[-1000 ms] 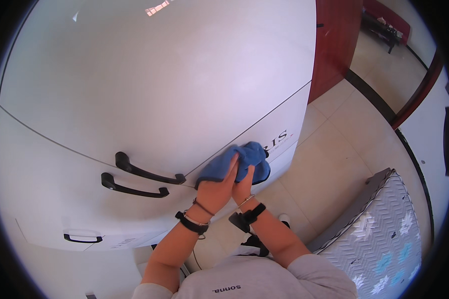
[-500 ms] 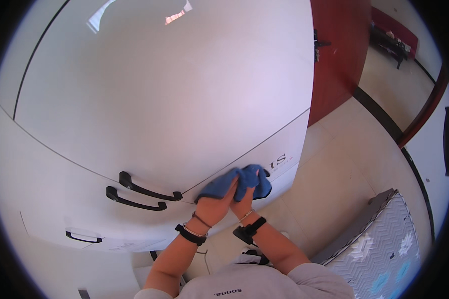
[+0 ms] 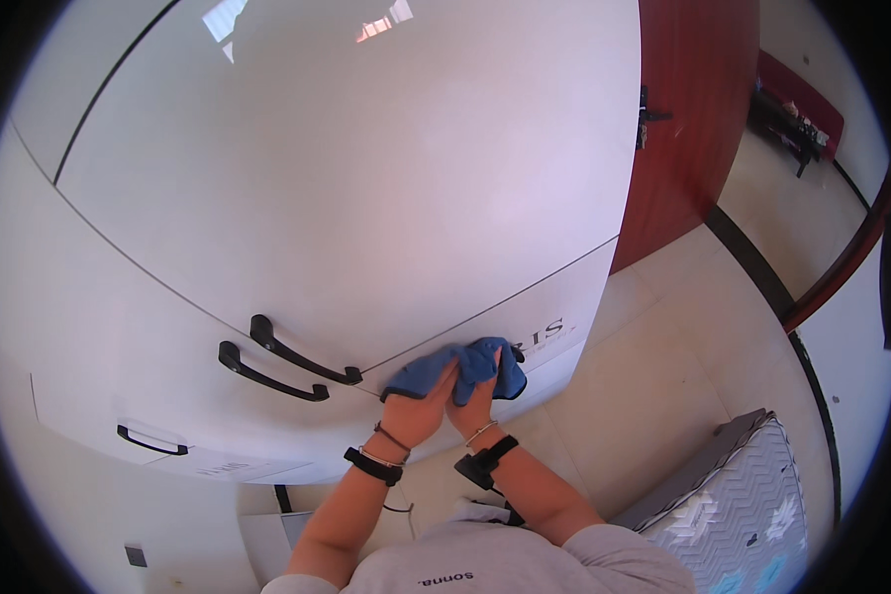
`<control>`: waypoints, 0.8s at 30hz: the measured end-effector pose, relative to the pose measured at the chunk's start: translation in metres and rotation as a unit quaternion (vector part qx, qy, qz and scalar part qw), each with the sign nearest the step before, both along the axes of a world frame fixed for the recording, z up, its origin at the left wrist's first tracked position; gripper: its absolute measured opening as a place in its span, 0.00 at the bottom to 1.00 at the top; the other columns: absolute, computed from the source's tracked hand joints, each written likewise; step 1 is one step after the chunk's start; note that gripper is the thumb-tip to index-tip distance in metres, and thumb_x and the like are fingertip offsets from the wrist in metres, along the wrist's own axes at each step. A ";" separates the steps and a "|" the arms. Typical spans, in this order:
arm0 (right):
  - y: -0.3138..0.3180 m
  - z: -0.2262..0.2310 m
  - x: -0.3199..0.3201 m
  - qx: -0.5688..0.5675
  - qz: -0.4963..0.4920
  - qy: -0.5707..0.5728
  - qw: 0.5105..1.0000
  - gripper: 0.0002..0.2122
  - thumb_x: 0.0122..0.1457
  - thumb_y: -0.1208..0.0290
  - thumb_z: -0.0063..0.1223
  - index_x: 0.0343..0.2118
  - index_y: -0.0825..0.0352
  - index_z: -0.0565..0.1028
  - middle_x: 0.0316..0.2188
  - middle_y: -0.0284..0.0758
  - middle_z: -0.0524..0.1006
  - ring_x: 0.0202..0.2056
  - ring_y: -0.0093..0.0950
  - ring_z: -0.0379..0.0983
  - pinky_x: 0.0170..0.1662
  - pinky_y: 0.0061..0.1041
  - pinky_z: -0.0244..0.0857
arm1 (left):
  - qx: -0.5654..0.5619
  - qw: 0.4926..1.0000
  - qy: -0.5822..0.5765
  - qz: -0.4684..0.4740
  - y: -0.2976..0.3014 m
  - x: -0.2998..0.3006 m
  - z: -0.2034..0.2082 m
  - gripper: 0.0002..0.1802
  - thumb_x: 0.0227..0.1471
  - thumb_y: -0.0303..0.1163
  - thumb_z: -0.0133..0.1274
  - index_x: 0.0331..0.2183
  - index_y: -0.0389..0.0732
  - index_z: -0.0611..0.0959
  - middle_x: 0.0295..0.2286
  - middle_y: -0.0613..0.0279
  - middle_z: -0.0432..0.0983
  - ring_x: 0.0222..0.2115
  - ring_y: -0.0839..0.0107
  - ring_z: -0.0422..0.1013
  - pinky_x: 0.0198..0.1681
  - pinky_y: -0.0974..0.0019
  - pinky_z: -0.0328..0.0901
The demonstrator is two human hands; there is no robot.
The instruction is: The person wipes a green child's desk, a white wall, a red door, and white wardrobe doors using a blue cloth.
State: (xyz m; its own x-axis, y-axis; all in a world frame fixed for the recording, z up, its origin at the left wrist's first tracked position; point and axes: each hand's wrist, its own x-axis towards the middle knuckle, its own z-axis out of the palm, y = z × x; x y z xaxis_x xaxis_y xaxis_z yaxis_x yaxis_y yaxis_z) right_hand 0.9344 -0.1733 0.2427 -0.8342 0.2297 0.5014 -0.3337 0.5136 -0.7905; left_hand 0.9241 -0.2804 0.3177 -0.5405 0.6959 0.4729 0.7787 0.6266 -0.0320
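A blue cloth (image 3: pixel 421 374) with a dark edge lies bunched against the front of a white glossy cabinet (image 3: pixel 386 178), on the lower panel just below a seam. My left hand (image 3: pixel 418 408) presses on the cloth's left part, its fingers partly covered by the folds. Close beside it, my right hand (image 3: pixel 473 398) grips the bunched right part, with a fingertip showing through the folds. The cloth partly covers dark lettering printed on the panel. Two black handles (image 3: pixel 302 351) sit to the left of my hands.
A smaller black handle (image 3: pixel 152 442) is further left on the cabinet. At the right stands a red-brown door (image 3: pixel 693 119) with a black lever handle. A bed with a patterned mattress (image 3: pixel 733 505) is at the lower right, on a pale tiled floor (image 3: pixel 634 346).
Both hands and the cloth have shifted slightly left along the panel, uncovering more of the lettering. The view has also turned a little.
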 end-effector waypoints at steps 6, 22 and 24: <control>0.011 0.064 -0.017 -0.066 -0.101 0.120 0.985 0.26 0.44 0.71 0.54 0.50 0.65 0.63 0.54 0.49 0.58 0.58 0.54 0.44 0.56 0.54 0.34 | 0.024 0.996 0.084 0.006 0.032 -0.002 0.086 0.18 0.37 0.24 0.52 0.36 0.39 0.79 0.43 0.58 0.70 0.43 0.55 0.65 0.46 0.53 0.59; 0.038 0.006 -0.069 -0.691 0.167 0.173 0.682 0.30 0.53 0.68 0.51 0.56 0.68 0.50 0.55 0.43 0.55 0.55 0.37 0.52 0.58 0.34 0.43 | -0.057 0.996 0.064 -0.004 0.078 -0.007 0.109 0.22 0.44 0.28 0.46 0.46 0.37 0.73 0.53 0.63 0.62 0.24 0.67 0.73 0.28 0.71 0.68; 0.044 0.023 -0.071 -0.676 0.155 0.188 0.696 0.30 0.53 0.69 0.51 0.56 0.68 0.50 0.55 0.44 0.55 0.56 0.39 0.51 0.59 0.36 0.41 | 0.001 0.993 0.112 -0.043 0.081 -0.012 0.111 0.22 0.44 0.28 0.46 0.45 0.35 0.72 0.52 0.63 0.62 0.25 0.66 0.73 0.30 0.69 0.68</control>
